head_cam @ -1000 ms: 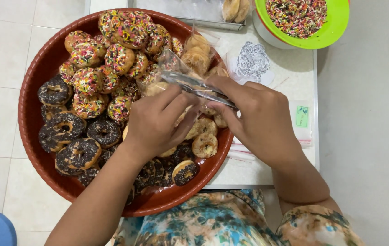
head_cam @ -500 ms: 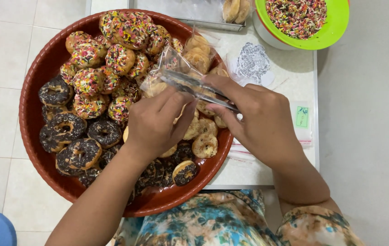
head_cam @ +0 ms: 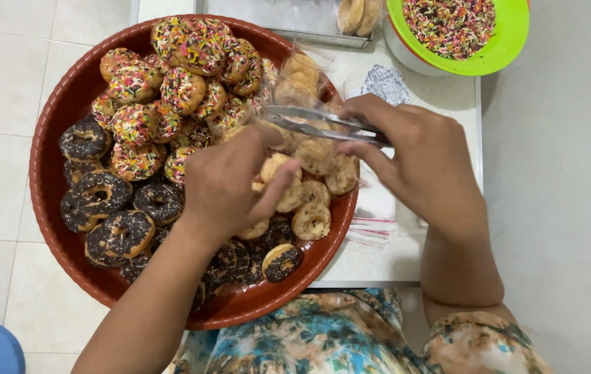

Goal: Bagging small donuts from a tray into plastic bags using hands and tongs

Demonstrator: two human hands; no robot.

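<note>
While the left hand (head_cam: 230, 183) pinches the clear bag (head_cam: 295, 83) over the red tray (head_cam: 50, 180), the right hand (head_cam: 416, 156) grips metal tongs (head_cam: 323, 125) — keep them level, squeeze gently.

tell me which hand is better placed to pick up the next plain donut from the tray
Left, probably. The left hand already rests over the plain donuts in the red tray. The right hand is busy gripping metal tongs at the clear bag.

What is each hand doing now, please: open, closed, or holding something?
Left hand: closed, fingers pinching the clear plastic bag of doughnuts.
Right hand: closed on the metal tongs.
</note>
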